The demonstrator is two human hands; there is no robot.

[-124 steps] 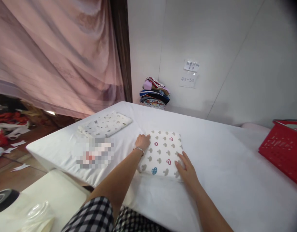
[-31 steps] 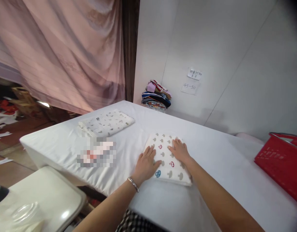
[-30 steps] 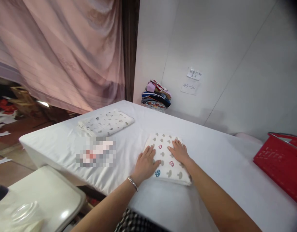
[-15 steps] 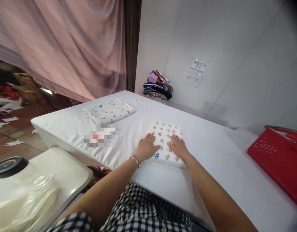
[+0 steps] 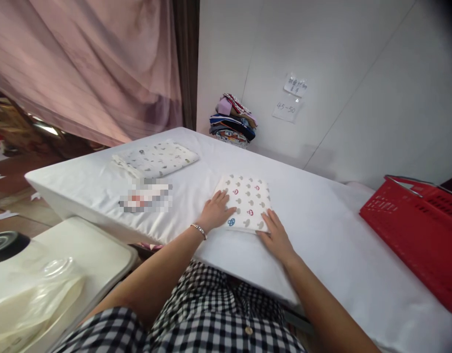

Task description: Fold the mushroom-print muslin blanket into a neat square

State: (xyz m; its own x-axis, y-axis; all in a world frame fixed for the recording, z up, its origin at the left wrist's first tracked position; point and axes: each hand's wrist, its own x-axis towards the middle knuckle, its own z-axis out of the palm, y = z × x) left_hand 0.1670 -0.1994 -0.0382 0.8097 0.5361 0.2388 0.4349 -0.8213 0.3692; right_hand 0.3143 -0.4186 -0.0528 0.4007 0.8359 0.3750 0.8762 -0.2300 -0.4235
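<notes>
A folded white cloth (image 5: 248,196) printed with grey, red and blue mushrooms lies flat on the white-covered table (image 5: 321,235). My left hand (image 5: 214,212) rests on its left edge with the fingers spread. At the near right corner is my right hand (image 5: 276,236), its fingers stretched out and touching the cloth's edge. Neither hand is closed round anything. Farther left, a second folded white cloth (image 5: 159,159) with small dark prints lies on the table, and a blurred-out item (image 5: 146,197) is in front of it.
A red plastic basket (image 5: 413,240) stands at the table's right side. Folded clothes (image 5: 233,120) are stacked by the wall at the back. To my left, a cream-coloured surface (image 5: 100,250) bears a plastic bag (image 5: 38,309) and a black round object (image 5: 8,245). A pink curtain (image 5: 93,63) hangs behind.
My right hand has slid off the top of the mushroom cloth to its near right corner. The left hand stays on the cloth. The whole view has shifted slightly.
</notes>
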